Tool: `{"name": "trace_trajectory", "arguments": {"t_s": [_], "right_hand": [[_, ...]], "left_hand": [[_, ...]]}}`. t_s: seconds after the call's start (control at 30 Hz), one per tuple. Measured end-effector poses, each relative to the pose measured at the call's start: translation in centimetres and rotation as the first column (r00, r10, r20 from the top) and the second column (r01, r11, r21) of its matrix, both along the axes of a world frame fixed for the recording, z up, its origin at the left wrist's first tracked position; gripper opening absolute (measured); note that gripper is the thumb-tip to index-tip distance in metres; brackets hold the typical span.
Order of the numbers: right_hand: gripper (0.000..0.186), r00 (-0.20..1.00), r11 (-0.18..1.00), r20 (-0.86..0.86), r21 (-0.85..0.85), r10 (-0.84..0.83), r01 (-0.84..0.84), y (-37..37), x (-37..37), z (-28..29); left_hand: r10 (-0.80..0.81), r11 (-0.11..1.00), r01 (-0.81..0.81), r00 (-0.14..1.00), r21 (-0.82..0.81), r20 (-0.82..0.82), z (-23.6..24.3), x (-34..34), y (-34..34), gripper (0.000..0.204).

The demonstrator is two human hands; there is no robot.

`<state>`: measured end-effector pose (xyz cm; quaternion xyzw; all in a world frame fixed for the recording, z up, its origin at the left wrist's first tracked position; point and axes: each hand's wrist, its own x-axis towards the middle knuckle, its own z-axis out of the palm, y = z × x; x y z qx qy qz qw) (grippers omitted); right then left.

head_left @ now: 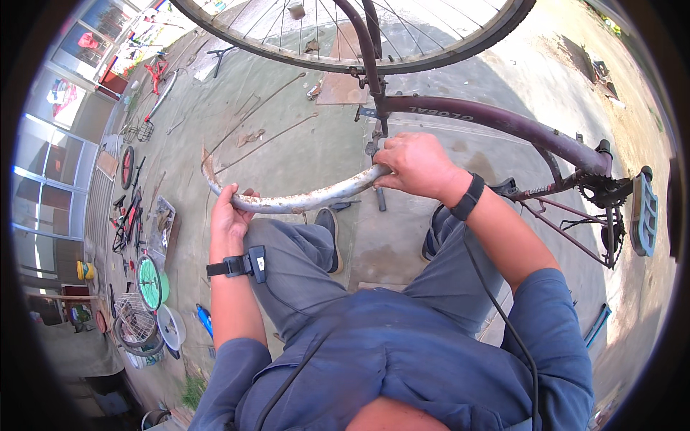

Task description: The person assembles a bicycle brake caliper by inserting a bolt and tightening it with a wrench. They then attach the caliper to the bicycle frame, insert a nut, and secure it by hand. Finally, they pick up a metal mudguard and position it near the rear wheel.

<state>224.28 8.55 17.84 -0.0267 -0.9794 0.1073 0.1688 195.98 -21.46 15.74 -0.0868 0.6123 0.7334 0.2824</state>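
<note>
- Mudguard (287, 201): a curved, rusty strip of pale metal, it runs across the middle of the frame from the left of centre, where its end curls upward, to the centre right.
- Your left hand (228, 215) is closed around the mudguard near its left end, fingers wrapped over the top edge; a black strap with a small device (244, 264) sits on that wrist.
- Your right hand (415, 165) is clenched on the mudguard's right end, just below the dark purple bicycle frame (503, 122); a black band (467, 197) circles that wrist.
- Both of your hands grip the one strip and stay well apart along its length.
- The bicycle stands upside down: its wheel (359, 43) fills the top of the frame, and the pedal (642, 213) and chainring (598, 188) sit at the right edge.
- Your knees in grey trousers (302, 266) lie below the mudguard, with dark shoes (329, 226) on the concrete ground (302, 144).
- Thin metal rods (266, 136) lie on the ground in the upper left of centre.
- At the left edge of the frame you have scattered tools, a green wheel (149, 282) and a wire basket (135, 320).
</note>
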Motion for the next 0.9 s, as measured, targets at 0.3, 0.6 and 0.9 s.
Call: {"name": "trace_trajectory", "arguments": {"t_s": [0.3, 0.6, 0.9], "right_hand": [[0.056, 0.936, 0.933, -0.124, -0.193, -0.331, 0.304, -1.5, 2.5, 0.4], [0.08, 0.814, 0.669, 0.074, -0.53, -0.577, 0.522, -1.3, 2.8, 1.6], [0.069, 0.841, 0.483, -0.023, -0.827, -0.54, 0.288, -2.1, 1.8, -0.1]], "left_hand": [[0.023, 1.0, -0.024, 0.999, 0.017, 0.041, 0.8, 1.6, 0.7, 0.03], [0.018, 0.99, -0.028, 0.997, 0.137, 0.074, 0.2, 2.2, 0.1, 0.027], [0.075, 0.979, -0.097, 0.989, 0.177, 0.126, 0.6, 4.0, 0.1, 0.029]]}}
